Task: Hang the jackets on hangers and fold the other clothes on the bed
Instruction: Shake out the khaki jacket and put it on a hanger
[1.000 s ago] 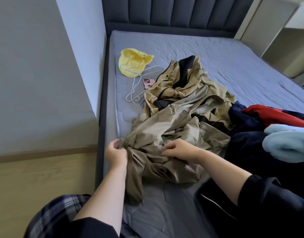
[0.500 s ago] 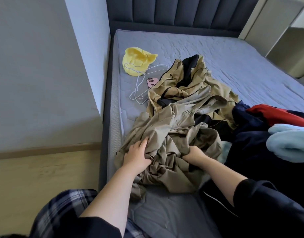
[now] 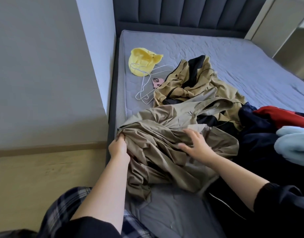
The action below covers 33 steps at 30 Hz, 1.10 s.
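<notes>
A crumpled khaki jacket lies on the near left part of the grey bed. My left hand grips a bunch of its fabric at the mattress's left edge. My right hand hovers over or touches the jacket's middle with fingers spread. Behind it lies a tan and black jacket. White wire hangers lie on the mattress to that jacket's left.
A yellow garment and a pink phone lie by the hangers. Dark navy, red and pale blue clothes are piled on the right. A grey wall and wooden floor border the bed's left side.
My left hand moved left and took a bunch of khaki fabric at the bed's edge. My right hand let go of the cloth and spread its fingers over the jacket.
</notes>
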### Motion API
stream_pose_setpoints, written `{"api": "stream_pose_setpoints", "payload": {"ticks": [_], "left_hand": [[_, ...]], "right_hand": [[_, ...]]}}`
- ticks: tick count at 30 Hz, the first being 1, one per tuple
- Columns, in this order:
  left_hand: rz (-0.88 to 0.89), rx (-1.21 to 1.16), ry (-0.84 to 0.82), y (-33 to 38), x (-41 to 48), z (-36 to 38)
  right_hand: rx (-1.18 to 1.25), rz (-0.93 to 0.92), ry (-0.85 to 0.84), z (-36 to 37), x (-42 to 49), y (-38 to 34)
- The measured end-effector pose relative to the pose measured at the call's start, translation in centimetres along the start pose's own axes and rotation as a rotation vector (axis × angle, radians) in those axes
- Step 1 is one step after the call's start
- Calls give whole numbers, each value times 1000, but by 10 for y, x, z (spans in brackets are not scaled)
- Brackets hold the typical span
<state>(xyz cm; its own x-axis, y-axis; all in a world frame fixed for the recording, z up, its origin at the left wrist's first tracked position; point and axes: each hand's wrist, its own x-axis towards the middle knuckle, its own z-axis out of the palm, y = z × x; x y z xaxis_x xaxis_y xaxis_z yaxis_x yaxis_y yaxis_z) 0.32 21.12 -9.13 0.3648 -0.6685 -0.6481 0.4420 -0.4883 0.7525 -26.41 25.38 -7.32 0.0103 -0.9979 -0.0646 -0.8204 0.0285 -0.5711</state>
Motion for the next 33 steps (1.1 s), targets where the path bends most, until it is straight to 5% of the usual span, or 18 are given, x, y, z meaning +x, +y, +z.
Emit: {"api": "stream_pose_setpoints", "payload": {"ticks": [4,6,10,14,19,21,23,27,31,33], "left_hand": [[22,7,-163,-3,-5,4],[40,-52,-369,-3,-8,5],[98,30,-726,-7,-19,10],[281,160,-661,-9,-12,9],[361,148,-477,-9,2,11],[375,134,-378,-9,9,10],[346,170,-331,-8,16,9],[132,233,-420,-15,16,11],[122,612,-558,-26,10,12],[198,772,-512,-30,11,12]], "right_hand": [[-179,-125,-306,26,-15,-11],[-283,-134,-390,46,-22,-15],[-339,17,-271,74,-11,-17],[-80,261,-264,60,0,-29],[174,187,-430,-31,21,-55],[415,221,-358,-67,38,-57],[451,296,-112,-95,57,-49],[-163,506,273,-110,77,-16],[-119,137,277,-63,68,-27],[-373,-179,55,-34,58,-34]]}}
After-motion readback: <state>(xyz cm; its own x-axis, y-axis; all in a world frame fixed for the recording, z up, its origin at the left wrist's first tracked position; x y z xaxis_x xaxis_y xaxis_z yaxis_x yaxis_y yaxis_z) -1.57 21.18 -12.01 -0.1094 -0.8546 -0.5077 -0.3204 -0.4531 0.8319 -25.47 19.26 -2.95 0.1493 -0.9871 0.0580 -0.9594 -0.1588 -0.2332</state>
